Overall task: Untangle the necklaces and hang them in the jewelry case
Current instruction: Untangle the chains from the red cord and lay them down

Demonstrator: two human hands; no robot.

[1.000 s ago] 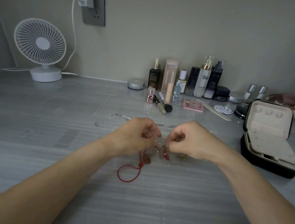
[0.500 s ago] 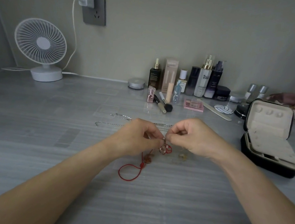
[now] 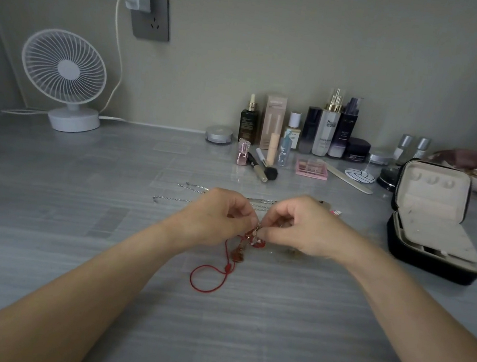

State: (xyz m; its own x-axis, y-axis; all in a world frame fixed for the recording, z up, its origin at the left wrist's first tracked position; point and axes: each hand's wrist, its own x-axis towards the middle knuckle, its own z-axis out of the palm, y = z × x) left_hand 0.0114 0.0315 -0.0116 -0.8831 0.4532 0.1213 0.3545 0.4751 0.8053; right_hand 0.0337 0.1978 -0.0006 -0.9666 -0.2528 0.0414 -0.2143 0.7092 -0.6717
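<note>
— Both are busy: the left hand (image 3: pixel 220 217) and right hand (image 3: pixel 300 227) each pinch the tangle (image 3: pixel 254 238) just above the table (image 3: pixel 79 191), with the red cord (image 3: pixel 207 279) trailing down onto it.
— Light and limp, by the look. Fragile?
— I'd say so; fine links snag. Better to hold close beside the tangle and tease, not tug. The jewelry case (image 3: pixel 430 222) sits open, well to the right

I count two hands, a left hand (image 3: pixel 220 217) and a right hand (image 3: pixel 301 224), one red cord necklace (image 3: pixel 228 267), two stretches of silver chain (image 3: pixel 169 198), one jewelry case (image 3: pixel 432 204), one white fan (image 3: pixel 64 69), one makeup brush (image 3: pixel 266 167) and one pink palette (image 3: pixel 311 169).
</note>
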